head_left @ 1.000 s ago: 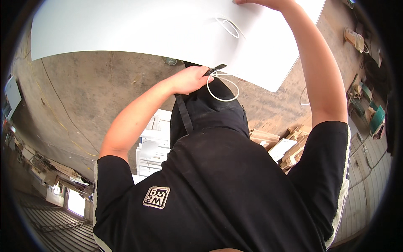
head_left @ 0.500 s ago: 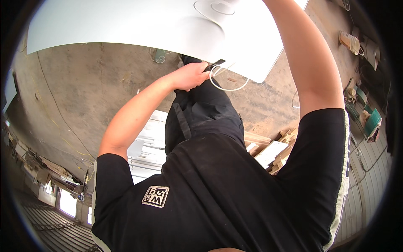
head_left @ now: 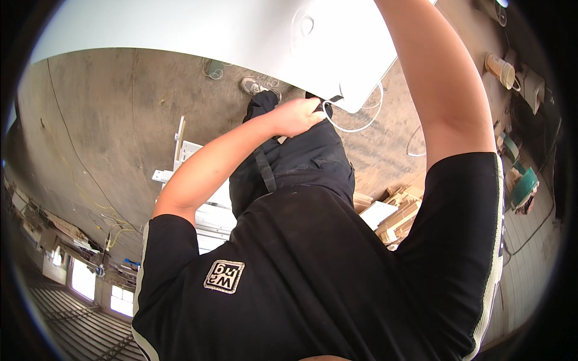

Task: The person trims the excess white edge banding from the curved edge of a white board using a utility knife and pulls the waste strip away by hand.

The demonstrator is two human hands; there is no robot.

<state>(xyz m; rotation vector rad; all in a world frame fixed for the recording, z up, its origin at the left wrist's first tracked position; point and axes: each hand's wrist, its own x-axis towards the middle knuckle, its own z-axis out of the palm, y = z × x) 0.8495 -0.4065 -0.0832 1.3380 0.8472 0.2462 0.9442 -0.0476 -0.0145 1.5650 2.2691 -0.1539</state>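
A large glossy white panel spans the top of the view, its rounded near corner close to my left hand. The fingers of that hand are closed at the panel's near edge, and what they grip is hidden. A small dark piece shows at the edge just beyond them. From beside my fingers a thin white cord loops out to the right and back up by the corner. My right forearm reaches up past the panel's right side, its hand cut off by the top of the view.
My shoe stands on the concrete floor, near a loosely coiled thin cord. White metal profiles lie left of my legs, wood offcuts to the right. A bucket and a green object are at far right.
My left hand has moved right and slightly down, along the panel's edge toward the corner. The cord's loop has swung right with it. My shoe has come into fuller view.
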